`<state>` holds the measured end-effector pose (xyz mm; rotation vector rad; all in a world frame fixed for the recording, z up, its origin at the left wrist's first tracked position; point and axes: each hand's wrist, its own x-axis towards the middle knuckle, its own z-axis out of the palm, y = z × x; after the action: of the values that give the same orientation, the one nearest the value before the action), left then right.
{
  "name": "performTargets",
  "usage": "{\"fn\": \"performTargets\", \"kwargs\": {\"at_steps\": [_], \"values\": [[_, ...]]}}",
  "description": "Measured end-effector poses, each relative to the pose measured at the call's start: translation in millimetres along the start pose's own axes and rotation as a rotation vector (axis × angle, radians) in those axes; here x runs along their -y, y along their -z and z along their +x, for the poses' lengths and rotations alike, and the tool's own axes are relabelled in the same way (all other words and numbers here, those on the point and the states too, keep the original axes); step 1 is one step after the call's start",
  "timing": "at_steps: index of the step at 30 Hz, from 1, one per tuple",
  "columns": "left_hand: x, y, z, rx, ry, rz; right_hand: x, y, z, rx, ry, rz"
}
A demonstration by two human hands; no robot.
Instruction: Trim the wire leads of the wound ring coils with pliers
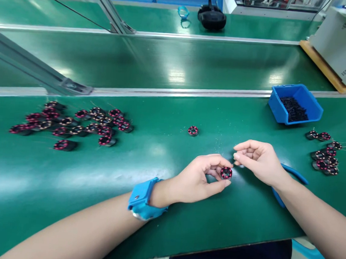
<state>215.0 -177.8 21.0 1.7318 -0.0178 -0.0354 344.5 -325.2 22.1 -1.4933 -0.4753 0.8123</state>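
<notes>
The left hand (203, 178) grasps a red-and-black wound ring (226, 173) between thumb and fingers, its open face upward; the right hand (259, 163) pinches (on what, one cannot tell) just off the ring's right side, a blue-handled tool (295, 172) beneath its wrist.
</notes>
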Motion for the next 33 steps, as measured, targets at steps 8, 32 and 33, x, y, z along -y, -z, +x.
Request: {"fn": "performTargets", "kwargs": {"at_steps": [8, 32, 33], "values": [[-1.8, 0.7, 1.8, -0.003, -0.015, -0.008, -2.4, -0.9, -4.8, 0.034, 0.005, -0.036], [-5.2, -1.1, 0.4, -0.014, 0.013, -0.026, -3.3, -0.7, -8.7, 0.046, 0.092, -0.174], [-5.1, -1.5, 0.3, -0.012, 0.019, -0.037, -2.4, 0.3, -9.3, 0.054, 0.118, -0.219]]}}
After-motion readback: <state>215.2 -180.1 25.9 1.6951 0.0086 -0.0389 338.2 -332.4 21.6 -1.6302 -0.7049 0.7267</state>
